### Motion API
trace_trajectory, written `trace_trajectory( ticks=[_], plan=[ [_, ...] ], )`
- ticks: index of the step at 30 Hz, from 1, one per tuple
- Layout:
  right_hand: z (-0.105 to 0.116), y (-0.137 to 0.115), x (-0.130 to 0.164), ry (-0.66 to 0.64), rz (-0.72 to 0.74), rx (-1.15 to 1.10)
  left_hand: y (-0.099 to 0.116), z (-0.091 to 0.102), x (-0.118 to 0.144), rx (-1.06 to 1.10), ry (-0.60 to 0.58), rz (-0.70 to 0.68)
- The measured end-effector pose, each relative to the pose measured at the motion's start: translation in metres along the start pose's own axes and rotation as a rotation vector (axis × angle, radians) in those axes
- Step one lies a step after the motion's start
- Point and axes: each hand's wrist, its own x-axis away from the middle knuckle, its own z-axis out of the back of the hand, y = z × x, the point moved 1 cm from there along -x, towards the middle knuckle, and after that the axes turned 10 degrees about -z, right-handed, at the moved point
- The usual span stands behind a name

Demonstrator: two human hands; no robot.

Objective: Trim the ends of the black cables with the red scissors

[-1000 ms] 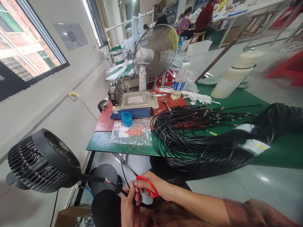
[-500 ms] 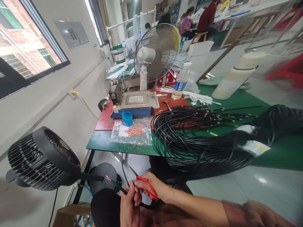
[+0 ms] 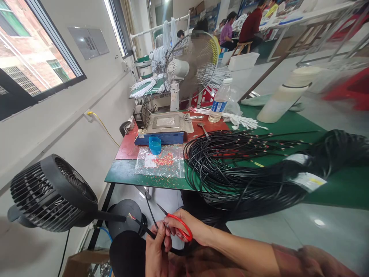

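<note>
My left hand (image 3: 158, 244) is closed around a black cable (image 3: 148, 231) low in front of my lap. Bare, light-coloured wire ends show at the cable's tip, to the left. A thin black strand (image 3: 150, 211) rises from between the fingertips. My right hand (image 3: 191, 227) grips scissors with red handles (image 3: 188, 230), and their dark pointed blade juts up to the left. Its fingertips meet those of my left hand near the cable. What exactly they pinch there is hidden.
On the green table (image 3: 121, 173) lie a big bundle of black cables (image 3: 239, 173), a plastic bag with small red scraps (image 3: 161, 159), a blue cup (image 3: 155, 145), a blue-sided metal device (image 3: 164, 127) and a bottle (image 3: 219, 102). A black fan (image 3: 57, 192) stands left; people sit behind.
Both hands keep their hold and barely shift. The thin black strand now stands a little straighter and leans further left.
</note>
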Motion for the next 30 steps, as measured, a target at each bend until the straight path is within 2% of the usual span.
trace_trajectory(
  ticks=[9,14,16,19,22,24,27,30],
  plan=[
    [0.000,-0.004,0.002,0.045,-0.015,0.032,0.001,-0.002,-0.002,-0.026,0.009,0.005],
    [0.001,0.000,0.000,0.128,-0.022,0.051,0.001,-0.001,-0.001,0.011,-0.020,-0.005],
    [0.001,0.001,0.001,0.144,0.017,0.095,0.001,-0.001,-0.001,0.031,-0.024,-0.009],
    [0.002,0.003,0.004,0.183,0.198,0.314,0.003,-0.001,-0.001,0.118,0.038,0.028],
    [0.006,0.006,0.006,0.348,0.492,0.701,0.003,0.000,-0.002,0.228,0.182,0.129],
    [0.009,0.007,0.005,0.449,0.707,0.946,0.002,0.001,-0.002,0.286,0.238,0.173],
    [0.011,0.006,0.006,0.497,0.990,1.197,-0.001,0.004,-0.004,0.376,0.235,0.178],
    [0.009,0.000,0.008,0.443,1.153,1.373,-0.002,0.005,-0.005,0.428,0.186,0.179]
  ],
)
